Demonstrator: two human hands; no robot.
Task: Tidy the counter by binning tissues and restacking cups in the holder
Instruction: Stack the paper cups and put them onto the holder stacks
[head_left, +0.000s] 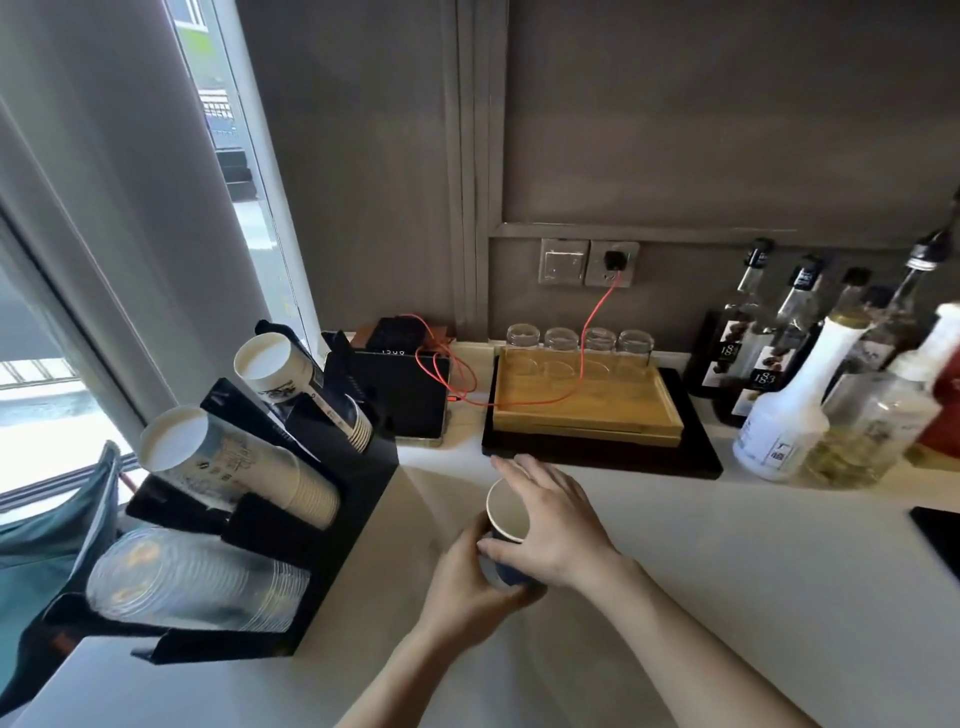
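A dark blue paper cup (506, 514) with a pale inside is held over the white counter (727, 597), mouth tilted up and to the left. My left hand (467, 587) wraps its lower body from the left. My right hand (550, 525) grips its rim from the right, fingers spread over the top. To the left stands the black cup holder (358, 499) with three slanted stacks: white paper cups at the top (291, 379), white paper cups in the middle (234, 462), clear plastic cups at the bottom (192, 582). No tissue shows.
Behind the hands a wooden tray (587, 410) lies on a black tray, with several glass jars (576, 343) at the wall. A black device (405, 395) with red cables stands next to the holder. Syrup bottles (795, 384) crowd the right. A green-lined bin (47, 540) sits at the far left.
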